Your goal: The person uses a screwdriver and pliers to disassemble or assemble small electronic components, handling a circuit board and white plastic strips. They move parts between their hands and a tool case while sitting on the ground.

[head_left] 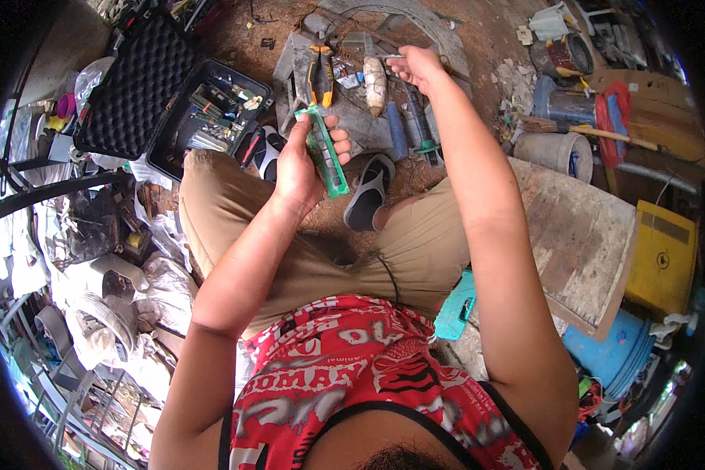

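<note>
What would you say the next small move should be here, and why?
Probably bring the right hand back to the green circuit board: the left hand holds it up over the lap, while the right is out at the tools on the ground, fingers closed on something small.

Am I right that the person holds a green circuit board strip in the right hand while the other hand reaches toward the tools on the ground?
Not quite: the head view shows the green circuit board strip in the left hand; the right hand reaches toward the tools.
</note>
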